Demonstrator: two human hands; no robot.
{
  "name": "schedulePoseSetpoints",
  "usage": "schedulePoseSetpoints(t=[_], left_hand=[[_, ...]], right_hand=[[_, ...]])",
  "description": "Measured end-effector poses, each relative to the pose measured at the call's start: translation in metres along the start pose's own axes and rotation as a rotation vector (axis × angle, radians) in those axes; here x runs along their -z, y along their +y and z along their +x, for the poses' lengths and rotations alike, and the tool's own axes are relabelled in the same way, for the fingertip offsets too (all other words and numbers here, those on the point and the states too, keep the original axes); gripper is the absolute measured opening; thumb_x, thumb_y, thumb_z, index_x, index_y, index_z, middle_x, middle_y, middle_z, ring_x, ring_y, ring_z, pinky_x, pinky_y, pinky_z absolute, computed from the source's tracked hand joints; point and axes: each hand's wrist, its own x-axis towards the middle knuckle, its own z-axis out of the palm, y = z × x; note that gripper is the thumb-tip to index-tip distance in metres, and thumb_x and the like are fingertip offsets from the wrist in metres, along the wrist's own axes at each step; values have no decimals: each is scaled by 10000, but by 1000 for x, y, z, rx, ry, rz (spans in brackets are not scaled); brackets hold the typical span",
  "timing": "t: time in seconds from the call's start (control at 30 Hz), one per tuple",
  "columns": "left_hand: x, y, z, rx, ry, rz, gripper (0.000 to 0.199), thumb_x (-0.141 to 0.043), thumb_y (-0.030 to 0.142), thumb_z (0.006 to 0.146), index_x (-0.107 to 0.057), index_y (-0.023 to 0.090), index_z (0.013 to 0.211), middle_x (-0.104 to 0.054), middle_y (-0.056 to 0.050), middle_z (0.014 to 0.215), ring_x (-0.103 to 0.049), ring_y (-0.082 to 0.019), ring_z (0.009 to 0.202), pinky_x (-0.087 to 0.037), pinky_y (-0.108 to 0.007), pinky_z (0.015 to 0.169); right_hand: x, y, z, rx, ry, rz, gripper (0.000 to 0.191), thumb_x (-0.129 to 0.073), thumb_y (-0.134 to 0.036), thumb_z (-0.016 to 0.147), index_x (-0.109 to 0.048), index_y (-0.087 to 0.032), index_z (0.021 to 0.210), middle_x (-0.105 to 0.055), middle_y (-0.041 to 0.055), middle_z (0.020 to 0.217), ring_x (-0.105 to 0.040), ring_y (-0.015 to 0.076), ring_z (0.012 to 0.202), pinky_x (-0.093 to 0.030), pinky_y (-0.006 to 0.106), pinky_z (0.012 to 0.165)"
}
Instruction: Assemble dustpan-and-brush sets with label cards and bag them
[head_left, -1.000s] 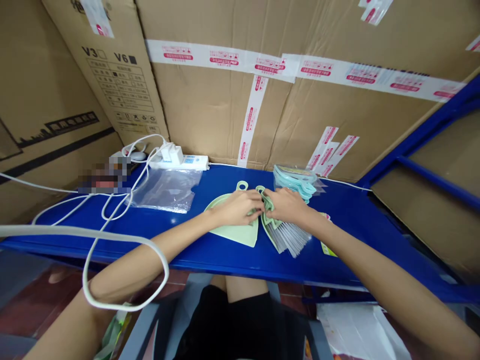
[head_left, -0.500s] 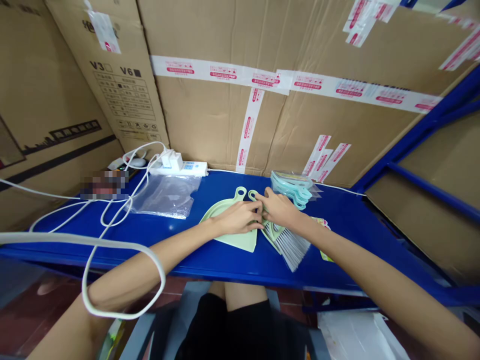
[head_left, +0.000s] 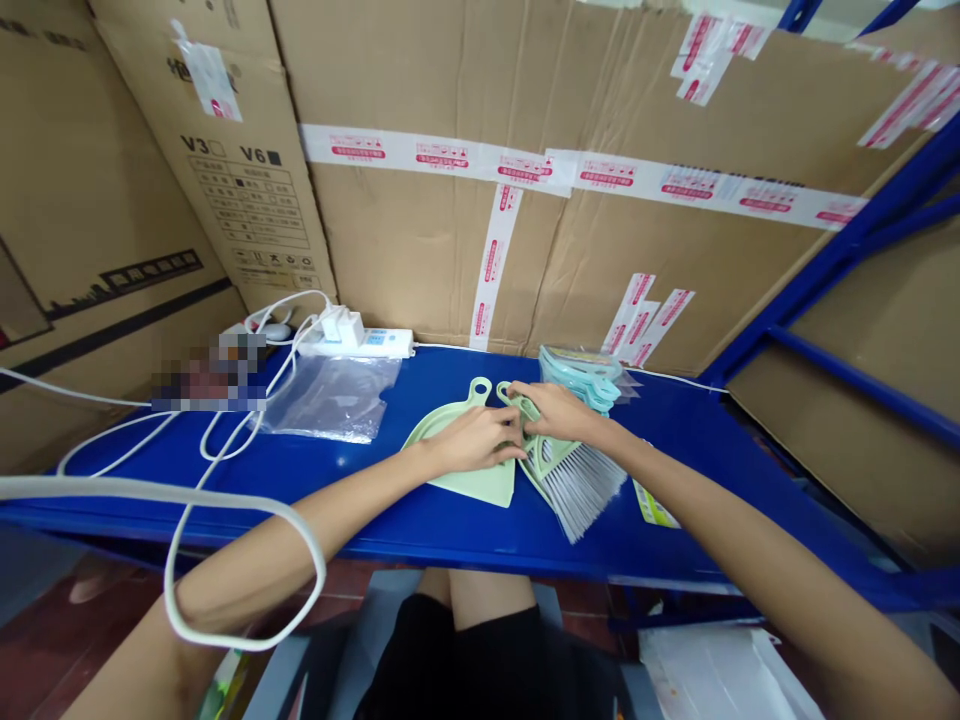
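Note:
A pale green dustpan (head_left: pixel 480 487) lies flat on the blue table, its handle with a hole pointing away from me. My left hand (head_left: pixel 480 437) rests over it, fingers curled at its right edge, against the green brush parts; what the fingertips grip is hidden. My right hand (head_left: pixel 551 405) is closed around the green handle of a hand brush (head_left: pixel 585 490) with grey bristles fanned towards me. Another green handle end with a hole (head_left: pixel 504 390) shows beside that grip; the piece it belongs to is mostly covered.
Behind my right hand lie light blue items in clear plastic (head_left: pixel 581 370). A clear plastic bag (head_left: pixel 330 395) and a white power strip (head_left: pixel 386 343) with cables sit at left. One white cable (head_left: pixel 247 495) loops across my left forearm. A yellow-green card (head_left: pixel 654 505) is partly under my right forearm.
The brush in my right hand has turned slightly, and its bristles look more spread. More of its green handle shows. My left hand has hardly moved.

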Motion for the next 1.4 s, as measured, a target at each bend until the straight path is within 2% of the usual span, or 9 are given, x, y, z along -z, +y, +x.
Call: schedulePoseSetpoints(t=[0.27, 0.4, 0.67, 0.8, 0.9, 0.97, 1.1, 1.27, 1.4], left_hand=[[-6, -3, 2, 42, 41, -174, 337, -612, 460, 1065, -734, 181, 920, -684, -43, 895, -650, -162, 749, -435, -283, 727], [-1, -1, 3, 100, 99, -289, 321, -623, 441, 1058, -699, 178, 892, -671, -37, 886, -622, -156, 734, -440, -288, 740], [8, 5, 7, 149, 313, -404, 306, -642, 374, 1009, -596, 199, 762, -636, -15, 756, -601, -175, 769, -455, -313, 771], [12, -5, 7, 218, 406, -465, 213, -665, 246, 906, -587, 187, 716, -606, -20, 792, -563, -154, 735, -435, -291, 706], [27, -17, 7, 285, 453, -497, 102, -670, 161, 802, -599, 178, 730, -589, -22, 853, -566, -146, 765, -438, -271, 701], [41, -29, 6, 310, 397, -525, 86, -665, 133, 754, -602, 177, 792, -591, -12, 879, -562, -133, 760, -444, -262, 705], [63, -54, -4, 371, 154, -657, 247, -643, 113, 689, -566, 180, 914, -624, -7, 948, -586, -117, 741, -452, -240, 667], [76, -64, -13, 482, -178, -374, 233, -655, 117, 670, -702, 159, 894, -711, -22, 818, -641, -160, 728, -463, -261, 677], [86, -54, -14, 570, -317, -89, 212, -740, 243, 745, -763, 184, 948, -768, -38, 838, -709, -205, 778, -443, -276, 674]], right_hand=[[12, 10, 5, 41, -43, 207, 673, -686, -223, 733, -632, -196, 1403, -663, -27, 798, -582, 163, 636, -376, 259, 610], [18, 11, 5, -86, -103, 408, 705, -671, -218, 720, -627, -203, 1424, -619, -63, 756, -529, 112, 455, -389, 242, 479], [30, 16, 8, -164, -123, 643, 792, -701, -216, 696, -614, -185, 1482, -716, -7, 901, -546, 104, 539, -463, 222, 412], [52, 14, 6, -235, -62, 793, 769, -717, -197, 710, -622, -149, 1471, -692, -31, 755, -484, 89, 468, -420, 214, 393], [67, 10, 2, -303, 23, 908, 684, -787, -235, 739, -671, -162, 1409, -729, 7, 763, -551, 111, 500, -443, 222, 428], [72, 6, 1, -341, 51, 983, 604, -833, -289, 759, -711, -170, 1339, -762, 48, 816, -629, 143, 574, -489, 235, 471], [78, 4, 0, -379, 124, 1080, 461, -862, -338, 785, -755, -175, 1203, -807, 108, 928, -700, 183, 684, -522, 240, 486], [91, 9, -2, -418, 274, 1191, 342, -863, -259, 796, -750, -169, 1106, -808, 91, 832, -684, 159, 620, -465, 202, 433], [104, 13, 5, -385, 425, 1263, 285, -882, -271, 809, -732, -175, 1032, -797, 89, 787, -698, 165, 591, -493, 210, 435]])
